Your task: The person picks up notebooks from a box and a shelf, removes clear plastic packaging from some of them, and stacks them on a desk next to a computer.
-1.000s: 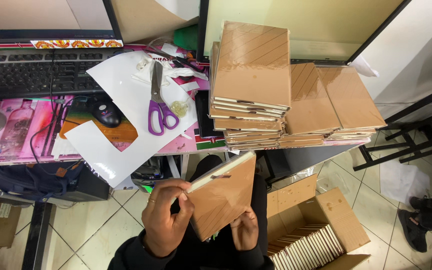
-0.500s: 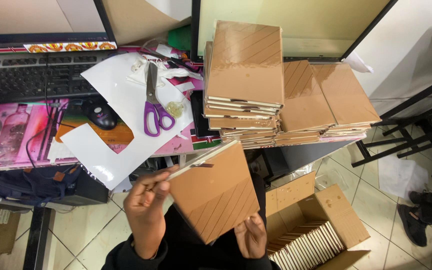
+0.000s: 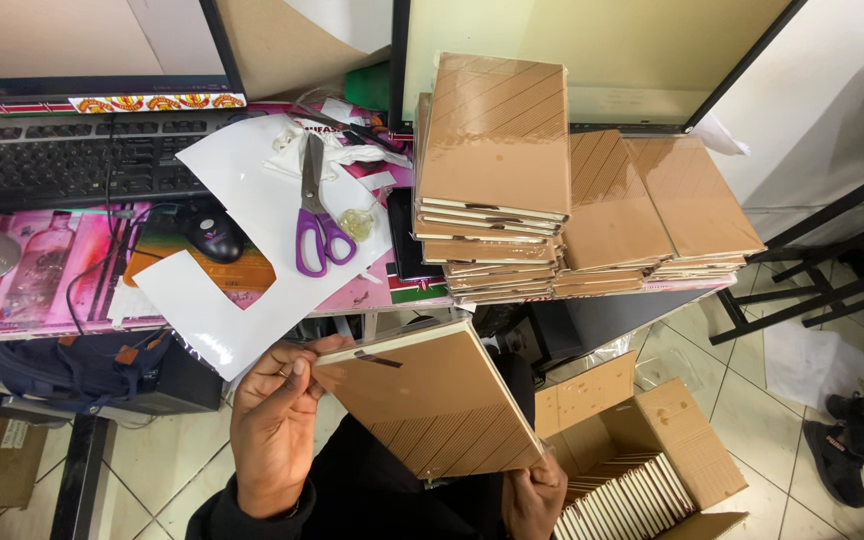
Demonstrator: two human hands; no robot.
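The tabletop [image 3: 392,295], covered in pink printed sheets, is carrying the biggest things: two monitors at the back, a black keyboard [image 3: 62,165], and stacks of flat brown boards [image 3: 492,170] with diagonal grooves, piled in two or three leaning columns. A glossy white sheet [image 3: 242,290] with a notch cut out is lying beside them, purple-handled scissors [image 3: 317,225] resting on it and a black mouse [image 3: 214,237] just beside it. On the tiled floor to the right an open cardboard box [image 3: 652,450] is standing, packed with more thin boards on edge.

Below the tabletop edge, the person is holding one brown board [image 3: 432,400] tilted over the lap, matte card-like face up, a pale rim showing along its top edge and a small dark clip near that edge. The left hand [image 3: 272,430] is pinching the board's upper left corner, thumb on top; the right hand [image 3: 532,495] is cupping the lower right corner from beneath, fingers mostly hidden.

This looks like the inspecting or handling step between box and stack. As a judgement, the following move would call for keeping the board level and both grips firm, since the piles on the tabletop are already leaning and uneven.
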